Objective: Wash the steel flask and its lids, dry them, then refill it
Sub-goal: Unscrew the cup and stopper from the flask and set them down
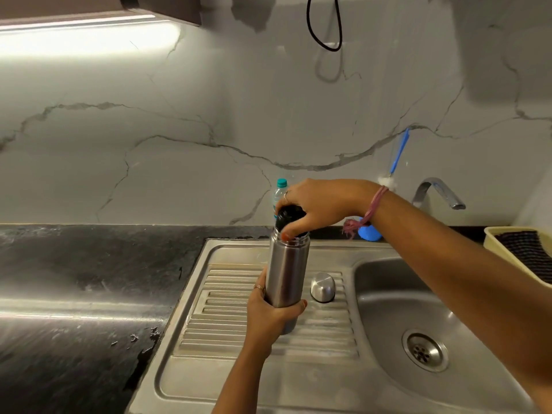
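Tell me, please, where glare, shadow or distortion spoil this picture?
Head view: the under-cabinet light strip blows out the upper left and streaks glare across the black counter; the wide lens bows the counter edge; the hanging cable casts a soft shadow on the wall; the flask stays fairly sharp.
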The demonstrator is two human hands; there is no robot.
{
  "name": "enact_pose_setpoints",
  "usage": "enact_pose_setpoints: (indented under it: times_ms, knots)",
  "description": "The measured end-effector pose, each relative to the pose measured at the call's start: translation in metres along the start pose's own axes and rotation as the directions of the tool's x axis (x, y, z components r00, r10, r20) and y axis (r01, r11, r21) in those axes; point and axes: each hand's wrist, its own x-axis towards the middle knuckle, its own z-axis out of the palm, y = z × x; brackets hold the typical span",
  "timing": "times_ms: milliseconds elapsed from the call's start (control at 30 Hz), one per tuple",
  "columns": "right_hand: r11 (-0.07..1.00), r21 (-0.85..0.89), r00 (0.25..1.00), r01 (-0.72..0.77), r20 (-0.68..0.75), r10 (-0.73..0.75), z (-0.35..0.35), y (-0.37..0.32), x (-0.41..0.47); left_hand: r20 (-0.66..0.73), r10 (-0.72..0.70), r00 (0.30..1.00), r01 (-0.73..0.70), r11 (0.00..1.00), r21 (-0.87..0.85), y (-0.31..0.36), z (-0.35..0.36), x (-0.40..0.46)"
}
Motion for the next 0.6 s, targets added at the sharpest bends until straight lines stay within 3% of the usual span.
enact_pose_setpoints:
  times_ms: [100,233,300,433,533,600]
  knots:
    - [0.986,0.154,0.99,0.057,0.116,-0.075,-0.011,0.005,-0.01,-0.013,-0.007,1.0,0.007,1.0,-0.004,0.0,-0.001,-0.002]
    - [0.998,0.035,0.997,-0.059,0.041,0.057,0.001,0.004,-0.006,-0.01,0.008,1.0,-0.008,1.0,0.002,0.001,-0.001,-0.003]
    - [0.999,0.04,1.0,-0.018,0.02,0.017,0.004,0.003,-0.004,-0.006,0.013,1.0,-0.013,1.0,0.007,0.001,-0.001,-0.003]
    - [0.977,0.213,0.991,0.026,0.126,-0.054,-0.005,0.009,-0.01,0.001,0.012,1.0,-0.012,1.0,0.019,0.0,-0.002,-0.004]
    - [0.992,0.1,0.993,-0.08,0.098,0.07,0.002,0.006,-0.009,-0.003,0.011,1.0,-0.011,1.0,0.018,0.0,-0.001,-0.005]
    - [0.997,0.027,0.996,-0.078,0.048,0.077,0.009,0.004,-0.005,0.003,0.014,1.0,-0.015,1.0,0.018,0.0,0.0,-0.005]
